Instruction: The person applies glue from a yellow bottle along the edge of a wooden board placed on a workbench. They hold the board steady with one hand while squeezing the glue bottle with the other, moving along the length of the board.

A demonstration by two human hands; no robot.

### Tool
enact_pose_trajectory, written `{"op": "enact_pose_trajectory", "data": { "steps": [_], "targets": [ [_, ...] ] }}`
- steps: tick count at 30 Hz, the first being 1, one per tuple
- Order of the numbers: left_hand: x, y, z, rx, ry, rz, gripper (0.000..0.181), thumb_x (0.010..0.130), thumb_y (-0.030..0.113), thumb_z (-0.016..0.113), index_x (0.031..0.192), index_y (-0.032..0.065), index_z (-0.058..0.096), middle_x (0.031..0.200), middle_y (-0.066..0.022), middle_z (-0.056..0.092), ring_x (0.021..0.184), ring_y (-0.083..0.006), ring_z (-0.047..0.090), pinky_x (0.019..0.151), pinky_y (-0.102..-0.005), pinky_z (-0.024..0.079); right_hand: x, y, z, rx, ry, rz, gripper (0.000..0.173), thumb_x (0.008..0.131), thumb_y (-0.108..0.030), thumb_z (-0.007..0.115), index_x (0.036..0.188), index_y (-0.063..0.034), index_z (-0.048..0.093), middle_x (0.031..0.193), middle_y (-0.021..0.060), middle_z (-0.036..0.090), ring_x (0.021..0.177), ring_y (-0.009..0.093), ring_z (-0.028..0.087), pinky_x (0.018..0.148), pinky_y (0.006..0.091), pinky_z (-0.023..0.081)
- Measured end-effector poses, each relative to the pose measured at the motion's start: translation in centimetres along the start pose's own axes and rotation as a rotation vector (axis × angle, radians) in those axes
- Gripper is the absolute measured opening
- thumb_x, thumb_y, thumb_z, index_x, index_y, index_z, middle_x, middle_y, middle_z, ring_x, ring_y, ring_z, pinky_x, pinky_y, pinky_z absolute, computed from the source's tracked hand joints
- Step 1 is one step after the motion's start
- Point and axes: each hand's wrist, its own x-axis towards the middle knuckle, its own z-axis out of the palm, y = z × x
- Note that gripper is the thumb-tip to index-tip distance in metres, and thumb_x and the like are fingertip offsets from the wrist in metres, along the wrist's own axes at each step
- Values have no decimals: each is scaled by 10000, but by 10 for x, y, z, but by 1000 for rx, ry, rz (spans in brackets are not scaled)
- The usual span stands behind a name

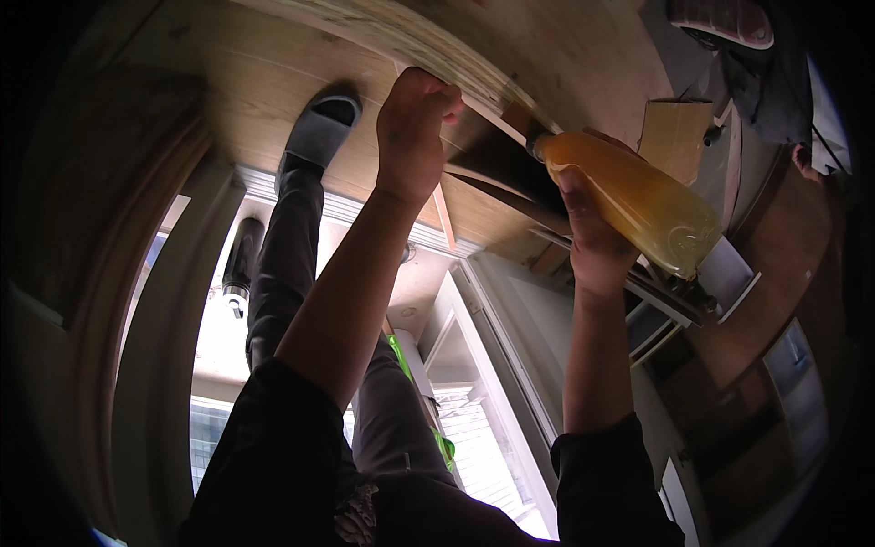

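My right hand (601, 225) grips a clear plastic bottle (636, 198) holding yellow-orange liquid, wrapped round its side near the neck. The bottle lies tilted, its neck end toward the upper left, close to the edge of a long wooden board (472, 75). To the left, my left hand (417, 130) is raised with its fingers curled in, beside the same board edge; whether something small is pinched in it cannot be told. A dark opening (499, 150) shows between the two hands, below the board.
My foot in a dark slipper (321, 130) stands on wood flooring (253, 75). A cardboard piece (673, 137) and a white tray-like object (731, 273) lie at the right. At the upper right is a reddish shoe (731, 20). A door frame (506, 342) stands behind me.
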Motion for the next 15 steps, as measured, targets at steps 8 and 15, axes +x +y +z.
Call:
{"op": "enact_pose_trajectory", "data": {
  "steps": [8, 15],
  "targets": [
    [3, -2, -5, 39, -29, 23, 216, 954, 259, 503, 943, 89, 636, 895, -21, 694, 784, -120, 601, 796, -296, 403, -19, 29, -58, 29, 91, 185, 401, 851, -47, 804, 1207, 13, 630, 1149, 100, 673, 1043, 189, 644, 945, 317, 528],
    [-3, -1, -26, 22, -112, -83, 209, 955, 263, 508, 945, 89, 625, 907, -41, 687, 793, -131, 582, 798, -300, 401, -43, 31, -105, 215, 250, 345, 446, 875, -56, 768, 1268, 2, 565, 1168, 103, 650, 1068, 207, 663, 935, 378, 582]
  ]
}}
